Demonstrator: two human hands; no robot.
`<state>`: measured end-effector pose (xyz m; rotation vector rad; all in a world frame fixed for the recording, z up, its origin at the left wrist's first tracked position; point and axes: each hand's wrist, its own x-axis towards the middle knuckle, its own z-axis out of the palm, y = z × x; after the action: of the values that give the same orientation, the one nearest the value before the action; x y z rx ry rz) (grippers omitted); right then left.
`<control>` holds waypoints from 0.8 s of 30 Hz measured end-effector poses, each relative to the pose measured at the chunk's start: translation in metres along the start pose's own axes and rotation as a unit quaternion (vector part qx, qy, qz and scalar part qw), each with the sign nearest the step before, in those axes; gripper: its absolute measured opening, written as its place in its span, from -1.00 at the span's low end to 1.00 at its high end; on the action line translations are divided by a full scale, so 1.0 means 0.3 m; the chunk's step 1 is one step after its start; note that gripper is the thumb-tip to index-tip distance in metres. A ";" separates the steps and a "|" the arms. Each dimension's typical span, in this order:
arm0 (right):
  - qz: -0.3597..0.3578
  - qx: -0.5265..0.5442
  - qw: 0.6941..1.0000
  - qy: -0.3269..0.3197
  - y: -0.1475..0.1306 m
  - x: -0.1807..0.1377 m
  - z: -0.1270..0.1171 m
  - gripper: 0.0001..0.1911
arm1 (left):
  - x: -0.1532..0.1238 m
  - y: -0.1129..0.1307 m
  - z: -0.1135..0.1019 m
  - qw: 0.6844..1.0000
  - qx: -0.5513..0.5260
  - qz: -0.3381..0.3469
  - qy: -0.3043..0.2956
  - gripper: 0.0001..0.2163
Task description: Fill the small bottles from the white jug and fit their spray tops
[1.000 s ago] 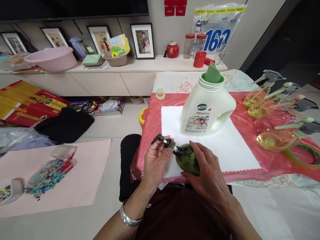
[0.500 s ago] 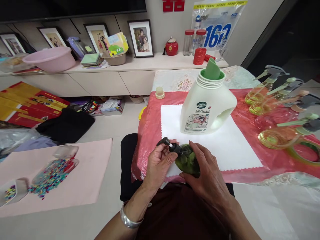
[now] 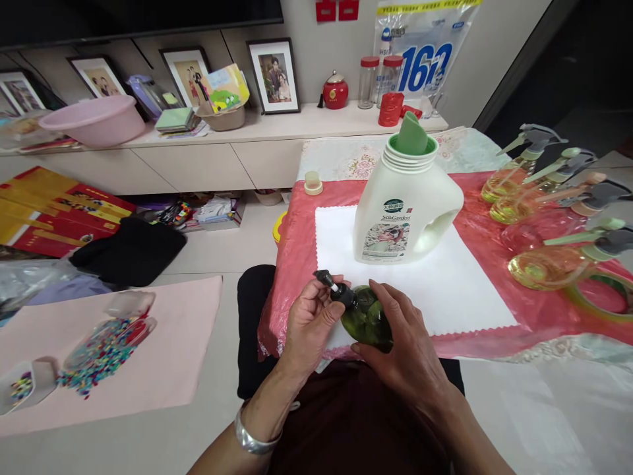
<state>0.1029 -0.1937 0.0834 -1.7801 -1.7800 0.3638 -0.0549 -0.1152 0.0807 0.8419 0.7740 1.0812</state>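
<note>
green bottle (image 3: pixel 366 323) gripped by right hand (image 3: pixel 403 346), left hand (image 3: pixel 311 323) fingers clamped on black pump (image 3: pixel 336 291), now seated lower

Red-covered table (image 3: pixel 297 244) under white cloth (image 3: pixel 459 290)

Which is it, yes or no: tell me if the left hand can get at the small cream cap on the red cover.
Probably not yet: the left hand grips the pump head on the green bottle. The way to the cream cap looks free.
</note>
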 end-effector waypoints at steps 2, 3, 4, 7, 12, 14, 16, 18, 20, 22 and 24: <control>0.003 0.002 1.000 0.003 -0.001 0.001 0.001 0.01 | -0.004 -0.001 0.003 1.000 -0.002 0.009 -0.017 -0.67; 0.004 0.004 1.000 0.004 -0.002 0.002 0.001 0.01 | -0.005 -0.002 0.006 1.000 -0.003 0.015 -0.021 -0.67; 0.005 0.007 1.000 0.005 -0.002 0.002 0.003 0.01 | -0.006 -0.003 0.010 1.000 -0.005 0.022 -0.020 -0.67; 0.005 0.012 1.000 0.002 -0.002 0.000 0.008 0.01 | -0.003 -0.006 0.020 0.999 -0.006 0.038 0.006 -0.65; 0.007 0.024 1.000 0.000 0.002 -0.006 0.011 0.00 | 0.007 0.001 0.010 0.999 0.014 0.022 0.024 -0.66; 0.014 0.033 0.999 -0.003 0.003 -0.008 0.009 -0.01 | 0.006 0.007 0.003 1.000 0.015 0.019 0.000 -0.67; 0.018 0.041 0.999 -0.006 0.004 -0.008 0.006 -0.01 | 0.003 0.012 -0.001 0.999 0.013 0.019 -0.026 -0.69; 0.019 0.047 0.999 -0.007 0.004 -0.007 0.004 -0.01 | 0.000 0.014 -0.001 0.999 0.012 0.020 -0.041 -0.68; 0.019 0.052 0.998 -0.005 0.002 -0.005 0.003 0.00 | -0.001 0.013 0.002 0.999 0.018 0.021 -0.041 -0.66; 0.016 0.056 0.998 -0.006 -0.001 -0.003 0.004 0.00 | 0.000 0.010 0.005 0.999 0.029 0.028 -0.019 -0.64; 0.015 0.056 0.998 -0.008 -0.005 -0.002 0.005 -0.01 | 0.002 0.009 0.009 0.999 0.041 0.030 0.007 -0.64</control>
<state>0.1009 -0.1940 0.0828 -1.7308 -1.7109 0.4811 -0.0536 -0.1146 0.0843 0.9323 0.8130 1.1157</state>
